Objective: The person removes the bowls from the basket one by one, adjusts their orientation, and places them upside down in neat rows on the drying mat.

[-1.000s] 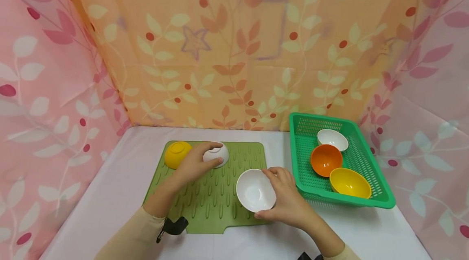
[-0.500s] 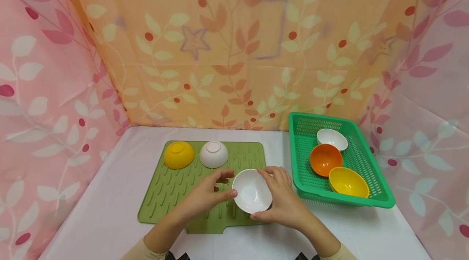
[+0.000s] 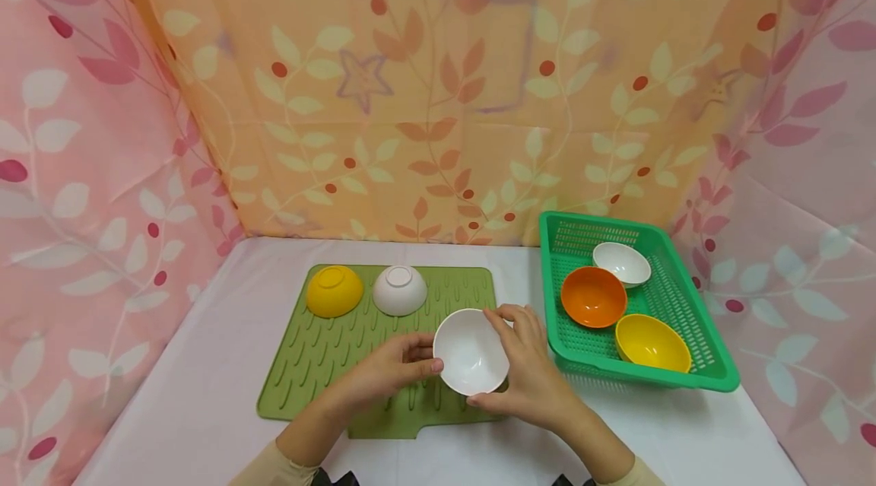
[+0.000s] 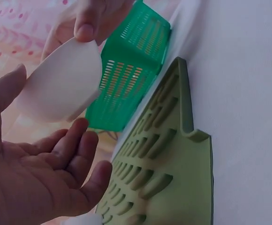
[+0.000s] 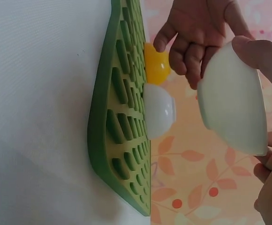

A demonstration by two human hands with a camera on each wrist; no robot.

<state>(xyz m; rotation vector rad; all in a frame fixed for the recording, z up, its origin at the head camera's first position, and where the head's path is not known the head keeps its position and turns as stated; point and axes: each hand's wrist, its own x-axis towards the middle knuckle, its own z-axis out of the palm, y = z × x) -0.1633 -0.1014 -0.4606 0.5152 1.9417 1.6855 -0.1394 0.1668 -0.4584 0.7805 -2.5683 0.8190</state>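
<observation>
Bare hands (image 3: 383, 376) — cream long sleeves (image 3: 274, 467), dark wrist straps (image 3: 335, 478).

on your green drying mat (image 3: 322, 364) sit an upturned yellow bowl (image 3: 334, 290) and an upturned white bowl (image 3: 400, 290), side by side. your green basket (image 3: 684, 303) holds a small white bowl (image 3: 621, 263), an orange bowl (image 3: 592, 297) and another yellow bowl (image 3: 652, 344). leaf-print curtains (image 3: 438, 90) ring the tabletop (image 3: 205, 372).

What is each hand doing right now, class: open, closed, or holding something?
Left hand: open, fingertips touching the white bowl at its left rim.
Right hand: holding the white bowl, thumb and fingers curled round its rim.
</observation>
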